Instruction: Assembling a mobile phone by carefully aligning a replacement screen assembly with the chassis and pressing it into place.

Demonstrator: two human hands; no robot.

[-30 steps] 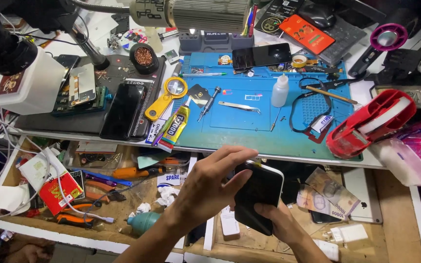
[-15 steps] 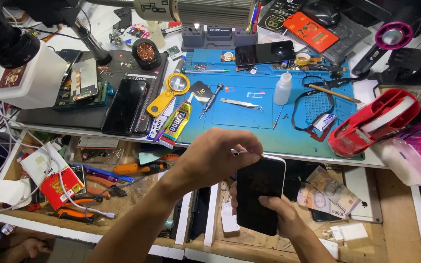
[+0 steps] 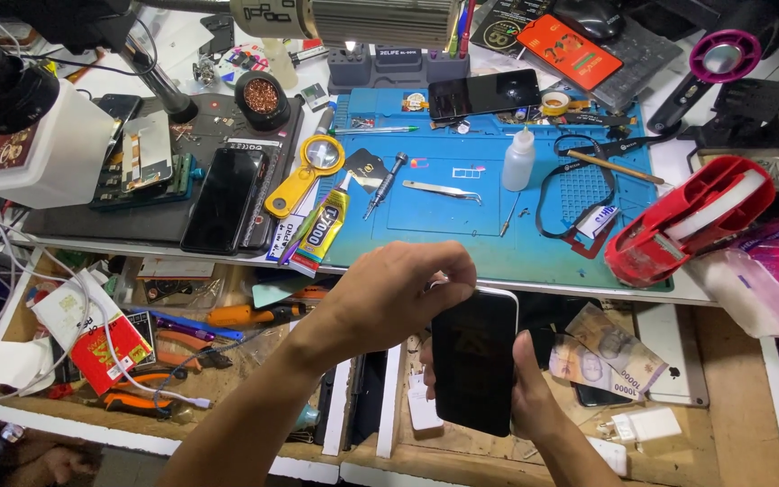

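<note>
A black smartphone (image 3: 475, 361) is held upright over the open drawer in front of the blue work mat (image 3: 462, 243). My right hand (image 3: 534, 397) grips it from below, thumb along its right edge. My left hand (image 3: 389, 293) reaches across and pinches the phone's top left corner with its fingertips. The phone's dark screen faces me.
On the mat lie tweezers (image 3: 444, 189), a small white bottle (image 3: 518, 158), a screwdriver (image 3: 382, 185), a glue tube (image 3: 322, 230) and another phone (image 3: 484, 93). A red tape dispenser (image 3: 687, 221) sits right. A microscope (image 3: 11, 90) stands left. Banknotes (image 3: 610, 347) and tools fill the drawer.
The phone has been turned upright with its screen toward me. My left hand has shifted from covering its face to pinching its top corner.
</note>
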